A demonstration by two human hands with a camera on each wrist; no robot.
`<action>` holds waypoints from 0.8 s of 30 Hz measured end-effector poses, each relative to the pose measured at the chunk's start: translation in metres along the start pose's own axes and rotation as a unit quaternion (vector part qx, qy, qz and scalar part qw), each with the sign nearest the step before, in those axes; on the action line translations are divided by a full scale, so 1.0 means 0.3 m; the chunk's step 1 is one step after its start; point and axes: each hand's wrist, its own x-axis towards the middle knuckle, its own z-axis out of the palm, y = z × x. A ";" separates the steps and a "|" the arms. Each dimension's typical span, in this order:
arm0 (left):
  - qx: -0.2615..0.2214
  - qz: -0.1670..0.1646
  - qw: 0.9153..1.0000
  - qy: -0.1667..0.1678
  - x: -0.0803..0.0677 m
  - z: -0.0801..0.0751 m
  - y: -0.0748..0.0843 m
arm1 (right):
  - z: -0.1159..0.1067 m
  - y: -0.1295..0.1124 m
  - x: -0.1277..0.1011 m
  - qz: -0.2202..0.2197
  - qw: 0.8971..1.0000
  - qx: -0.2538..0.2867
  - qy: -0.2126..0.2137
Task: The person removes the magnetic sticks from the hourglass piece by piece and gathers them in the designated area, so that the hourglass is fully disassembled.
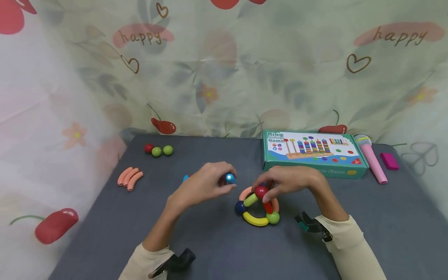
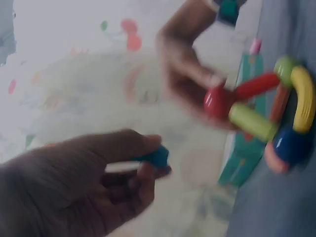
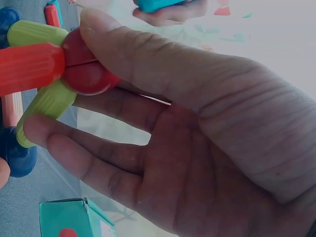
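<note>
**Magnetic rods and balls, mid-table**

My right hand [image 1: 280, 182] pinched the red ball [image 1: 261, 191] atop the toy frame [image 1: 258, 208] at the table's [image 1: 105, 233] middle. My left hand [image 1: 204, 184] pinched a blue rod [image 1: 230, 178]. The pieces looked light, hard and slick (joints probably pull apart easily). The box [image 1: 313, 153] read "Ring Game".
</note>
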 end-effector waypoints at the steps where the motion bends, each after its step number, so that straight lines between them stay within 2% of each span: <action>1: 0.011 -0.022 1.000 -0.001 -0.009 -0.015 -0.017 | -0.001 0.000 0.000 0.005 1.000 -0.005 0.002; 3: 0.025 -0.082 0.996 -0.012 -0.032 -0.047 -0.051 | -0.003 -0.001 -0.001 0.011 1.000 -0.010 0.003; 5: 0.039 -0.151 0.987 -0.032 -0.060 -0.075 -0.094 | -0.003 -0.002 -0.002 0.013 1.000 -0.011 0.003; 8: 0.041 -0.247 0.965 -0.073 -0.105 -0.110 -0.169 | -0.003 -0.005 -0.004 0.011 1.000 -0.016 0.002; 12: 0.057 -0.321 0.936 -0.132 -0.151 -0.129 -0.274 | -0.004 -0.006 -0.005 0.009 1.000 -0.021 0.001; 15: 0.070 -0.347 0.921 -0.160 -0.173 -0.122 -0.330 | -0.003 -0.005 -0.005 0.008 1.000 -0.020 0.000; 17: 0.064 -0.354 0.918 -0.169 -0.180 -0.111 -0.355 | -0.003 -0.003 -0.004 0.005 1.000 -0.017 -0.003; 24: 0.048 -0.327 0.925 -0.188 -0.171 -0.074 -0.384 | -0.005 0.001 0.000 -0.001 1.000 -0.012 -0.005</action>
